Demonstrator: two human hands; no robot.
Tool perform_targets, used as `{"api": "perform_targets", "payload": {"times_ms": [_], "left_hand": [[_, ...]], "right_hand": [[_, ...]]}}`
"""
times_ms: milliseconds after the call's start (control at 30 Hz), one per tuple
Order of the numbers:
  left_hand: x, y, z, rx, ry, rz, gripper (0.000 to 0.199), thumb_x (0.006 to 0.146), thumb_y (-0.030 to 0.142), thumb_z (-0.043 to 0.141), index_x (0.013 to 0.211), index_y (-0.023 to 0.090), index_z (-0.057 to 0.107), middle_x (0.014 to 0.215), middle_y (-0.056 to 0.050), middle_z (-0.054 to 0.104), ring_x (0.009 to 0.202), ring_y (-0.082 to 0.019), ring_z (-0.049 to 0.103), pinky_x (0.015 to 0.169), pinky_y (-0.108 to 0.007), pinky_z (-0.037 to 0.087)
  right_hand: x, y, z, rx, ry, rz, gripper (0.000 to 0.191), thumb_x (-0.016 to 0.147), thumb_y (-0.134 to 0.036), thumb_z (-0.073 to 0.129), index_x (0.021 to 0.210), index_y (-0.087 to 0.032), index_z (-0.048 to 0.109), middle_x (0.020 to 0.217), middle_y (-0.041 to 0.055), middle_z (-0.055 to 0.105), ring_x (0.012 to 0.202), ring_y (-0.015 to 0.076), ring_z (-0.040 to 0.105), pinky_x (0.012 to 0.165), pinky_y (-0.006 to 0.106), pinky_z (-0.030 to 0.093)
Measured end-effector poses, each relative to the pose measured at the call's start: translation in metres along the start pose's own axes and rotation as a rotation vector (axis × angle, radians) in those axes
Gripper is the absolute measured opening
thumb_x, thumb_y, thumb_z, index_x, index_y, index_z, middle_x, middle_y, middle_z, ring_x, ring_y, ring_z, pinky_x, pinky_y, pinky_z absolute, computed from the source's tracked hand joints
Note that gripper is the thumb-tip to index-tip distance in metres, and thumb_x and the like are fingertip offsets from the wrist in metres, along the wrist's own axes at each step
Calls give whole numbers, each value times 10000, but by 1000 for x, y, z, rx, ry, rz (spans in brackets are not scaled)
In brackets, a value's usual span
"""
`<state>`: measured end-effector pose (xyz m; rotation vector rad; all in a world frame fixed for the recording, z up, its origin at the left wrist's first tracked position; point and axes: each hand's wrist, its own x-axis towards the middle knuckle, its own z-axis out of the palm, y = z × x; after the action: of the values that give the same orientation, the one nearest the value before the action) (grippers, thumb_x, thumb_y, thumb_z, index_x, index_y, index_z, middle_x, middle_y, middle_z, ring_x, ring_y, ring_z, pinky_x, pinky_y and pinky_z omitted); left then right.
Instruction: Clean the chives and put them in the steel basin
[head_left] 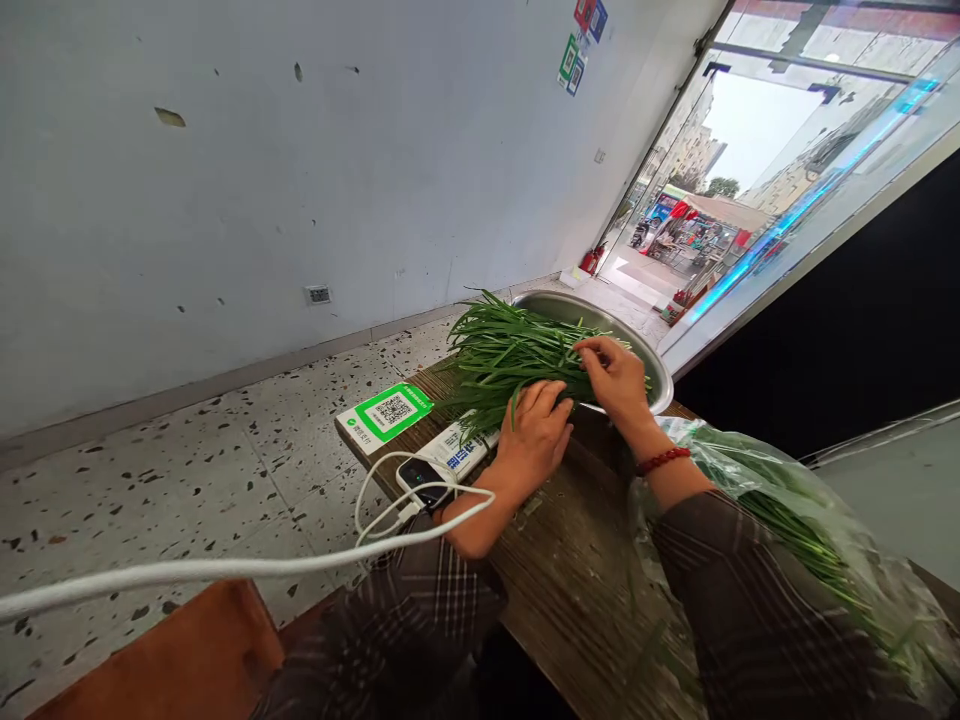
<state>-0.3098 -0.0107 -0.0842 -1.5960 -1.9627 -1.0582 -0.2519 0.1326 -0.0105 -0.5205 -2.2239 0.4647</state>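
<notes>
1 heap of garlic chives (499,350) lies across 1 metal basin (655,356) on 1 wooden table (577,550), leaf tips spilling past the rim. The left hand (536,425) rests on them, fingers slightly apart; the right hand (616,378) curls over the leaves, its grip impossible to tell. Nearby are 1 plastic bag (795,490) and 1 QR-code card (391,412).

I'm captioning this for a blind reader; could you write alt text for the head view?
A person's left hand rests against long green leaves lying partly in a metal bowl, the right hand curled over them. Below is a wooden table; a plastic bag of greens lies at right.
</notes>
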Motion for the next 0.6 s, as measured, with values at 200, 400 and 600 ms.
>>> {"api": "perform_targets", "payload": {"times_ms": [200,400,600], "left_hand": [[-1,0,0,-4,-20,2,284,881,240,564,1153,182,619,1353,-93,560,1255,-275,476,1034,-455,396],[-2,1,0,19,-12,18,287,891,247,548,1155,170,629,1357,-89,550,1256,-275,467,1050,-435,375],[-1,0,0,-5,10,25,353,889,235,548,1233,171,593,1354,-102,560,1256,-278,478,1053,-432,364]], "right_hand": [[-20,-23,-68,-93,18,19,210,832,-370,588,843,-204,716,809,26,698,665,140,580,610,265,446],[-74,-32,-133,-279,-464,-113,221,879,-379,595,751,-215,672,812,36,694,736,163,631,677,286,484],[-102,-29,-151,-400,-773,-188,238,911,-283,531,778,-236,723,1004,58,718,845,185,686,759,322,549]]}}
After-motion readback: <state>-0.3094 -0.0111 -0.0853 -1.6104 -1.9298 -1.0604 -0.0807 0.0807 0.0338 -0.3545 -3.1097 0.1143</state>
